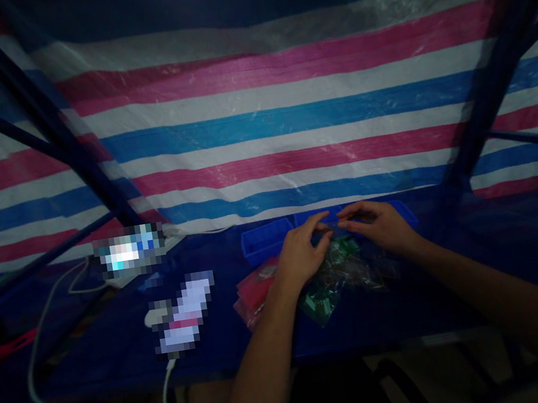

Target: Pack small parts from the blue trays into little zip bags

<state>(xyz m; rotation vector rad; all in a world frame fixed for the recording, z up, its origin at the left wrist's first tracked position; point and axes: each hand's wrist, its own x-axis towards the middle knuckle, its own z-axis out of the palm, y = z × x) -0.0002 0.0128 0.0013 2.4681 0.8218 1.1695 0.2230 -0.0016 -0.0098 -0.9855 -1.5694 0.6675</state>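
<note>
Left hand and right hand, above a blue table. The fingertips are brought close together over the far part of a loose pile, at the near side of the blue bins. The fingers of both hands are bent, with thumb and forefinger drawn near each other as in a fine pinch; whether anything is grasped between them cannot be told, the gap being dark and blurred.

Green bags and clear bags are spread below and between the hands; pink bags are laid to the left, partly covered by the left forearm. The pile is presumably placed there so that it can be reached by both hands, and the bins are set in a row behind it, probably so that the near space is left to the fingers. The phone is laid well to the left, perhaps to be out of the way.

The nearest green bag is turned cornerwise, one corner being pointed toward the near edge. The long axis of the pink bags appears to be slanted from near left to far right; that of the clear bags cannot be made out.
</note>
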